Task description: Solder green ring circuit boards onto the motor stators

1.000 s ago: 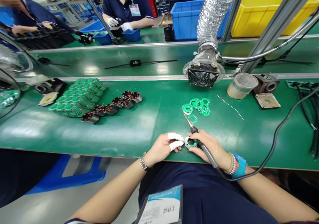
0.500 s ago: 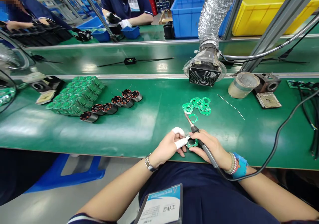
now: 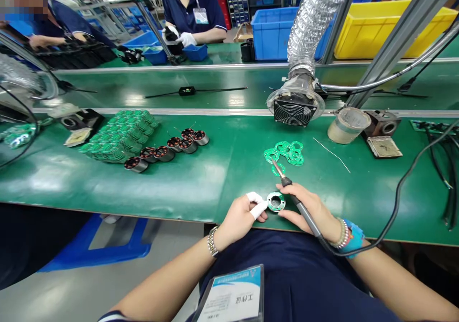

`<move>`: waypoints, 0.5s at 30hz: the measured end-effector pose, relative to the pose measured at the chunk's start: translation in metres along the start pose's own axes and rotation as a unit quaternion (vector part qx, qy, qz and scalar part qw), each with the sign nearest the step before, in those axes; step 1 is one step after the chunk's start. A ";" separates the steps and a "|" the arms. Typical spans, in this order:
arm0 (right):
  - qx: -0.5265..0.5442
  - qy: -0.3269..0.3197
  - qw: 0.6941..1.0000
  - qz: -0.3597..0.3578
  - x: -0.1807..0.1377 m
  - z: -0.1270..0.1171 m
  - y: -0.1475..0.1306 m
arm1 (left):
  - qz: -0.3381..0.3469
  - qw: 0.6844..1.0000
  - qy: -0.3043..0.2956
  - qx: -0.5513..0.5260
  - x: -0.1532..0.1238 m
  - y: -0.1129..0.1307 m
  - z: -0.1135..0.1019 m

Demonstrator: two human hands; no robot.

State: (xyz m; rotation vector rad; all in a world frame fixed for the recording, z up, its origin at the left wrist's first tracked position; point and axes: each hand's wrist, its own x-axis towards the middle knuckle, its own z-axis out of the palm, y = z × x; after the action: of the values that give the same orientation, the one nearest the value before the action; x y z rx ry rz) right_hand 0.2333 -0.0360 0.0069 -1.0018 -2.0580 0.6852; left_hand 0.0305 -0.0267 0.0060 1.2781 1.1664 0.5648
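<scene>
Left hand (image 3: 246,215) pinches a green-and-white ring (image 3: 276,209) near the front edge of the bench (image 3: 193,188)

White-covered thumb and finger close on the ring's left rim; whether it touches the bench is hard to tell. Curled around the handle of a soldering iron (image 3: 307,218), the right hand (image 3: 317,212) spreads thumb and forefinger at the ring's right side, contact unclear. The iron's tip points toward the far edge, over a cluster of loose green rings (image 3: 294,158). Right of these lies a bent wire (image 3: 332,155); beyond it, a round tub (image 3: 346,133) and a metal stand (image 3: 385,146) sit near the far edge, where a fan (image 3: 294,112) hangs. Farther left, copper-wound cylinders (image 3: 164,154) line up slantwise beside stacked green boards (image 3: 120,138).
</scene>
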 end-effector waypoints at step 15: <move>0.009 0.005 1.000 0.002 -0.002 0.010 0.002 | 0.271 0.899 -0.030 0.342 0.001 -0.004 -0.023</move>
State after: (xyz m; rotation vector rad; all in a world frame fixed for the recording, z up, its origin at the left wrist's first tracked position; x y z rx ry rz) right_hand 0.2275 -0.0381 -0.0014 -0.9978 -2.0386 0.6988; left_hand 0.0091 -0.0165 0.0045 2.2524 0.9764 0.5198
